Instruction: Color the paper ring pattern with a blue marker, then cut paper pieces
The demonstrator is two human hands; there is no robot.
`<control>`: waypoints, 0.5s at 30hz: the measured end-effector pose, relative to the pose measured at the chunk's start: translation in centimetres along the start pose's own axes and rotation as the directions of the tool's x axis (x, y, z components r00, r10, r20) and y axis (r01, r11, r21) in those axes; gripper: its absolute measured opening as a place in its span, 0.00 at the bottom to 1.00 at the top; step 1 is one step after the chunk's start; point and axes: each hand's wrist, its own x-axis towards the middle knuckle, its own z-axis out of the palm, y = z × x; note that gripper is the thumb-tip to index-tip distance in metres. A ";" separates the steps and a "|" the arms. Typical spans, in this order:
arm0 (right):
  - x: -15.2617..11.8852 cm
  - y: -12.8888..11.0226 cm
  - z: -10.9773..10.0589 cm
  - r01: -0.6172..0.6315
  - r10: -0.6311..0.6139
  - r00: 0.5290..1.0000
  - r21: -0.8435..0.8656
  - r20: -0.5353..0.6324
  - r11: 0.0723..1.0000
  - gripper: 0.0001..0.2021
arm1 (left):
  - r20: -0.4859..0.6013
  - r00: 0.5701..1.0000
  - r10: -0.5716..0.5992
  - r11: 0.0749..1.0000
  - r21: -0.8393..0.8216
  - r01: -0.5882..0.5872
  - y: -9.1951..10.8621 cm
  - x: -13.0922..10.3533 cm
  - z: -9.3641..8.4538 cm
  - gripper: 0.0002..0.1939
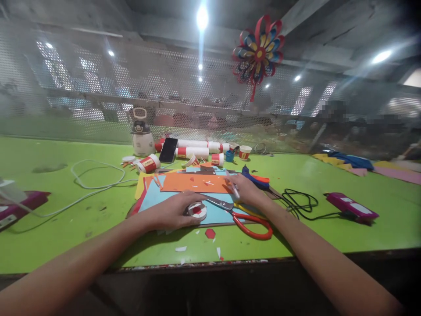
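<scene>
My left hand [176,209] is closed around the edge of a small round white piece with a red middle [197,211], resting over light blue paper [154,197]. In my right hand [246,189] is a slim whitish pen [234,189], its tip pointing up and left over an orange paper strip [194,182]. Between the hands lie scissors with red handles [253,224], their blades toward my left hand. The orange strip lies on the blue sheet, with small white scraps on top.
Behind the papers are a phone [169,150], red and white paper cups [148,163], and a white bottle [142,142]. A blue glue gun [253,177] lies beyond my right hand, near a purple power strip [351,206]. Paper bits [210,233] lie near the front edge.
</scene>
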 end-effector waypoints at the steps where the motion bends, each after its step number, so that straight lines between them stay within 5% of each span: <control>1: 0.1 0.0 0.0 -0.001 0.001 1.000 -0.001 -0.009 1.000 0.13 | -0.002 1.000 -0.001 1.000 -0.003 0.001 0.0 0.0 0.1 0.26; 9: 0.5 0.5 -1.4 -0.120 0.154 0.969 0.178 -0.193 0.977 0.14 | -0.119 0.993 -0.011 0.998 -0.068 0.003 0.2 -0.2 -0.3 0.27; 15: -0.8 -4.1 -2.0 -0.138 0.222 0.963 0.434 -0.150 0.890 0.14 | -0.219 0.975 0.044 0.993 -0.095 -0.066 0.7 -0.4 0.0 0.35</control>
